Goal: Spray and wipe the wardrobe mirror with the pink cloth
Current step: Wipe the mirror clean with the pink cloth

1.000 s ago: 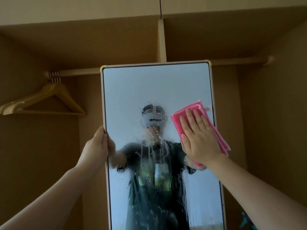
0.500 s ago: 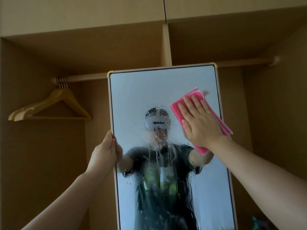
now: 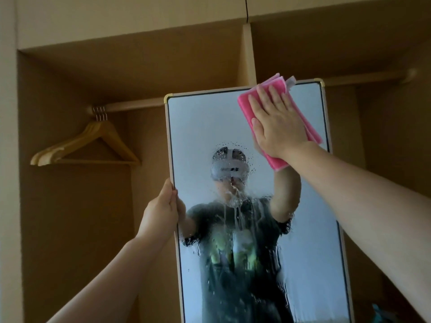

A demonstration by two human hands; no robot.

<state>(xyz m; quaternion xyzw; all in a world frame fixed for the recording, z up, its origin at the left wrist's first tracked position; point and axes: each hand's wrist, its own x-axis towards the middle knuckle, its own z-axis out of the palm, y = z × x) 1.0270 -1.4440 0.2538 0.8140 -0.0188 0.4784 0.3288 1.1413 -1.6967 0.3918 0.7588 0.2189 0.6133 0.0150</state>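
Head: right grip (image 3: 277, 127) flat, pressing pink cloth (image 3: 246, 106) to mirror (image 3: 205, 127); left grip (image 3: 161, 213) clamped on mirror edge.

upper left: hangers (image 3: 58, 151) on rail (image 3: 135, 104) obstruct | centre: mirror (image 3: 210, 124) stands before divider (image 3: 248, 57) | lower left, under hangers: open room | right of mirror: open room

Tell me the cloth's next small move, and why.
Probably sweep the cloth down and left into the droplets. The right hand presses it at the top right corner of the mirror, the runs lie unwiped at the centre, and the left hand grips the left edge.
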